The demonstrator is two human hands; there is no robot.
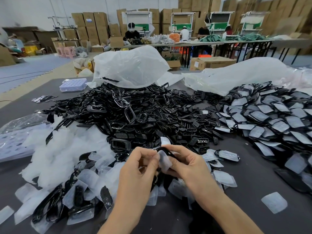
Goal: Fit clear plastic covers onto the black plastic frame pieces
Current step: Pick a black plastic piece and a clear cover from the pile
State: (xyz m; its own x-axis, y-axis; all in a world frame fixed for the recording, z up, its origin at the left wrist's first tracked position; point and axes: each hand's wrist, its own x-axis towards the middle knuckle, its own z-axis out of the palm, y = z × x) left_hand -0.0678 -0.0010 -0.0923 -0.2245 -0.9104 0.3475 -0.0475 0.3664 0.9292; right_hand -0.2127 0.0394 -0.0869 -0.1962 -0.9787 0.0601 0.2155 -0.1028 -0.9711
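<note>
**Black frame and clear cover held in both hands, centre foreground**

Black plastic frame piece (166, 150): one, held above the near part of the table. Only its curved upper edge shows over the fingers. One clear plastic cover (164, 160) lies against its front, between the two hands.

Left hand (135, 168): forearm comes in from bottom centre, fingers curled, thumb and fingertips pinching the cover's left edge.
Right hand (189, 164): forearm comes in from the lower right, fingers curled round the frame, thumb pressed on the cover's right side.

Writing: a blue label (89, 19) on a stacked carton at the back, too small to read. White marks on some loose black parts, not legible.

Around the hands:
- heap of loose clear covers (67, 149), near left, black pieces mixed in; too many to count.
- heap of bare black frames (135, 112), centre, beyond the hands; too many to count.
- spread of covered frames (273, 119), right side, overlapping; too many to count.
- one lone cover (274, 202) on the grey table surface (253, 222), lower right.
- two large translucent bags, one behind the centre heap (130, 68), one behind the right spread (236, 75).
- one pale moulded tray (73, 84), far left.

Background: long tables, cardboard cartons stacked along the wall, at least three people seated.
</note>
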